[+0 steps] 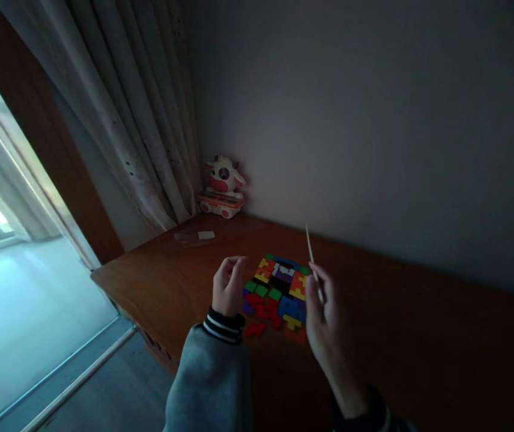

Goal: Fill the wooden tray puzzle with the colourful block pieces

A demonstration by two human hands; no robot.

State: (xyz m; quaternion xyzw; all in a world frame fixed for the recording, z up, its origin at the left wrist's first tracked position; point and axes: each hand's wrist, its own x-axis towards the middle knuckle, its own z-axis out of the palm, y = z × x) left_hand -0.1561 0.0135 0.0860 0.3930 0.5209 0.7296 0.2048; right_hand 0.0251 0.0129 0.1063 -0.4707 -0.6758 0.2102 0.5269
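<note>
My right hand (329, 315) is closed on a thin, pale, flat piece (310, 245), seen almost edge-on and standing upright between thumb and fingers. Its face and kind are hidden from this angle. My left hand (227, 288) is raised to the left of the puzzle, fingers curled in and thumb against the forefinger, with nothing visible in it. Between and beyond the hands lie colourful block puzzle pieces (289, 307) on the table. Red pieces (263, 307) sit loosely in front, near green squares (261, 290). Part of the right side is covered by my right hand.
The brown wooden table (158, 282) runs along a grey wall. A white and red cow toy (223, 186) stands in the far corner by the curtain (135, 120). Near it lies a small white card (206, 235) with clear plastic. The table's left edge borders the window side.
</note>
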